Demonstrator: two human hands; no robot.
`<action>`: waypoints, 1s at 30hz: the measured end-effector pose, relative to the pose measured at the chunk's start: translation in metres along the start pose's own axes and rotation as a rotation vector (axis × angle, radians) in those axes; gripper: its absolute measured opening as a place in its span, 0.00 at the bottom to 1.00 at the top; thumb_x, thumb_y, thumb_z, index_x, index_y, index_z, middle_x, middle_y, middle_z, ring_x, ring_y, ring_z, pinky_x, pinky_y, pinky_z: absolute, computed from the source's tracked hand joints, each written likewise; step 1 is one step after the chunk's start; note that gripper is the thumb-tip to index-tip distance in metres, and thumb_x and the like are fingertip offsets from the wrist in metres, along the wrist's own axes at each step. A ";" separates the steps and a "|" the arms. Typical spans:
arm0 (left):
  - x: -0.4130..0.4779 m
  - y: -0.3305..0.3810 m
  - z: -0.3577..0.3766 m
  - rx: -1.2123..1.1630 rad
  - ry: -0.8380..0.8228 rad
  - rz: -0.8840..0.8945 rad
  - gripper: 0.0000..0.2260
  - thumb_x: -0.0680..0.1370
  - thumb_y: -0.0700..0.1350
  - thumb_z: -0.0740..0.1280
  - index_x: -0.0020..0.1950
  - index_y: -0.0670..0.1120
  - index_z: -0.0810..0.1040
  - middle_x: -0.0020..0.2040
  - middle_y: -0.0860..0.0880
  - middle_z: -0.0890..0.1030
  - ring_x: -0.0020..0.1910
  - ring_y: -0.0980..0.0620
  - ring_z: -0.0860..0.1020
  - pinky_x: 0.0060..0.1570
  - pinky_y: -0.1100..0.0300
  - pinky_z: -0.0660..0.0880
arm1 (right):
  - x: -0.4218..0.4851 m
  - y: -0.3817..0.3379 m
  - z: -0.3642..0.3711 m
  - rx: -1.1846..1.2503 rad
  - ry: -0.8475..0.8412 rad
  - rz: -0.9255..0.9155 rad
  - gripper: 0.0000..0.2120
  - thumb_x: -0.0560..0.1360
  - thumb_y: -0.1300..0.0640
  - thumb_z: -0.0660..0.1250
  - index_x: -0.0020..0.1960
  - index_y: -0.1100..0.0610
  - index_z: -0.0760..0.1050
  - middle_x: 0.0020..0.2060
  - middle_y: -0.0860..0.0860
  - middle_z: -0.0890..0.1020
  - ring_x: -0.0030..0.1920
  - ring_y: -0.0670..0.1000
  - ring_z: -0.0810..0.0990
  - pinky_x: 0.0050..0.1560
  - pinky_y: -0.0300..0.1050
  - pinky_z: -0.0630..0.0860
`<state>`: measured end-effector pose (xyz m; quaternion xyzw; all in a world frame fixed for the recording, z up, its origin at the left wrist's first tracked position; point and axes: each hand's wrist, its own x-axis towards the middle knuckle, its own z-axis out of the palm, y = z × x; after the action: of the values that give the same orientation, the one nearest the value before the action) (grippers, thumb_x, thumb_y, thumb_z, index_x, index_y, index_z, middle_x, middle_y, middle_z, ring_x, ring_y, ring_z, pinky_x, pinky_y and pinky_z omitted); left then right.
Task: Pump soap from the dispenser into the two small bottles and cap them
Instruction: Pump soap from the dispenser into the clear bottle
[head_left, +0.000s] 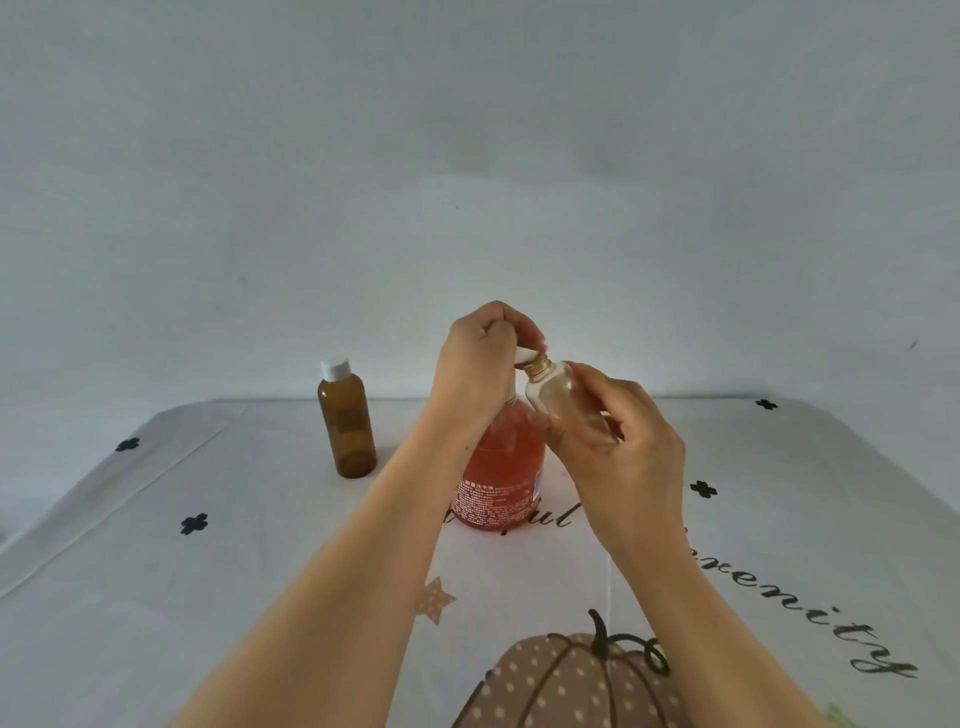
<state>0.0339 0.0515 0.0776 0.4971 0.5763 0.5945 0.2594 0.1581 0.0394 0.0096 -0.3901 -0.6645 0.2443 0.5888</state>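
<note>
A pink soap dispenser (501, 475) stands at the table's middle. My left hand (480, 364) is curled over its white pump head, whose nozzle tip (523, 355) peeks out beside the fingers. My right hand (618, 441) grips a small clear bottle (548, 392), tilted, with its gold threaded neck (535, 365) open and touching the nozzle. No cap is on it. A brown bottle (347, 421) with a white cap (335, 368) stands upright to the left, apart from both hands.
The table carries a white cloth (208, 597) printed with black clovers, script lettering and a dotted pumpkin (576, 680) near the front. A plain pale wall rises right behind the table's far edge.
</note>
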 end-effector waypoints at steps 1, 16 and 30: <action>0.000 0.001 -0.001 -0.004 -0.009 -0.010 0.15 0.73 0.33 0.53 0.40 0.42 0.79 0.39 0.49 0.83 0.30 0.58 0.75 0.28 0.71 0.68 | 0.000 0.000 0.000 -0.013 0.007 -0.009 0.24 0.70 0.45 0.75 0.63 0.51 0.79 0.53 0.42 0.81 0.54 0.37 0.78 0.51 0.27 0.73; -0.003 0.013 -0.002 -0.181 0.043 -0.037 0.14 0.75 0.32 0.55 0.47 0.42 0.79 0.41 0.46 0.84 0.38 0.51 0.77 0.27 0.70 0.69 | -0.001 -0.005 0.000 -0.004 0.039 -0.063 0.28 0.70 0.43 0.72 0.67 0.52 0.77 0.53 0.38 0.78 0.55 0.30 0.75 0.53 0.22 0.69; 0.000 0.001 -0.001 -0.022 -0.019 0.012 0.15 0.74 0.32 0.52 0.43 0.45 0.76 0.44 0.47 0.84 0.45 0.55 0.79 0.35 0.71 0.71 | -0.002 0.002 0.003 0.019 0.013 0.002 0.26 0.69 0.45 0.74 0.65 0.52 0.78 0.52 0.38 0.79 0.53 0.31 0.76 0.50 0.24 0.71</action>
<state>0.0337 0.0506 0.0787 0.5033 0.5641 0.5978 0.2668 0.1557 0.0393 0.0061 -0.3866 -0.6577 0.2487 0.5967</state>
